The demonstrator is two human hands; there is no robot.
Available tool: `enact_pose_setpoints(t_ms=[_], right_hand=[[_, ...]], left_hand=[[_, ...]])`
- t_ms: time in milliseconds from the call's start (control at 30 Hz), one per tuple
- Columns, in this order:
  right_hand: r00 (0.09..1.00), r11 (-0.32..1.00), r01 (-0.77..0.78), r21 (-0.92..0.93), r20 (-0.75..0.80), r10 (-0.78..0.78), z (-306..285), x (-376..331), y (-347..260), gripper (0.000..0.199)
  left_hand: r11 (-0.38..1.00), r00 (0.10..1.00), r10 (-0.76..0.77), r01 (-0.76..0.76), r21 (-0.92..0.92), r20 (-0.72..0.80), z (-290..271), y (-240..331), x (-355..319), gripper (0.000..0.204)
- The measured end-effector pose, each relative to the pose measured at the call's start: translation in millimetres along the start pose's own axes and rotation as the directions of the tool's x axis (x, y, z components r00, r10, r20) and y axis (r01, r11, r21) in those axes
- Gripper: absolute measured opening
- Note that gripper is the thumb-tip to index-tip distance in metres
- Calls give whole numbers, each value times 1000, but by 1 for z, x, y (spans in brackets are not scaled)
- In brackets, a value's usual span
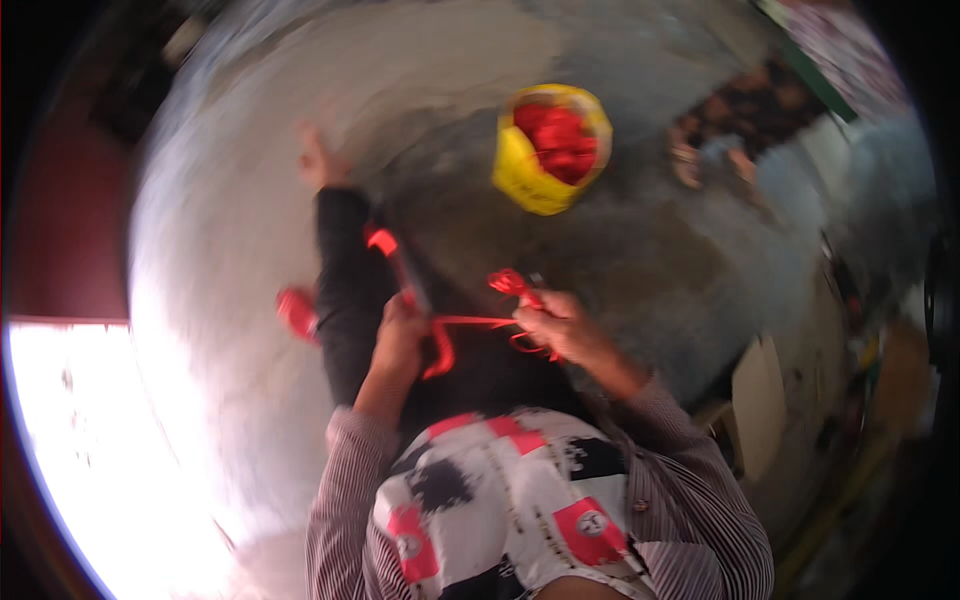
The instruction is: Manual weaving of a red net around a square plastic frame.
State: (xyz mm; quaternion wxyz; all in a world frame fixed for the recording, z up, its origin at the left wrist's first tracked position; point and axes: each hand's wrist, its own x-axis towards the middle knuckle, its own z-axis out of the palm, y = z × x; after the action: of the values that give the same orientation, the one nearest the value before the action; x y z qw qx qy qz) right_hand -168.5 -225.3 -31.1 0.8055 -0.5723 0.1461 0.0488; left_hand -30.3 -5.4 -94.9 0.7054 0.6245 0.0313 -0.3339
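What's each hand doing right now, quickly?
Left hand: closed, holding a blurred bar with red at both ends.
Right hand: closed, holding red cord.

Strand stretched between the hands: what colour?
Red. The strand shows best in the head view, the only one here.

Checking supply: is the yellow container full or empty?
Not empty: red material shows inside the yellow container; cannot tell how deep.
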Motion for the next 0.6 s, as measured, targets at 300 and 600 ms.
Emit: enact_pose_setpoints(t_ms=[300, 600], right_hand=[[900, 948, 168, 271, -435, -35, -92, -56, 54, 29], [567, 759, 552, 345, -823, -39, -156, -162, 40, 16]], left_hand=[[924, 953, -148, 229, -306, 265, -15, 20, -75, 45], [938, 657, 138, 154, -311, 741, -85, 30, -8, 46]])
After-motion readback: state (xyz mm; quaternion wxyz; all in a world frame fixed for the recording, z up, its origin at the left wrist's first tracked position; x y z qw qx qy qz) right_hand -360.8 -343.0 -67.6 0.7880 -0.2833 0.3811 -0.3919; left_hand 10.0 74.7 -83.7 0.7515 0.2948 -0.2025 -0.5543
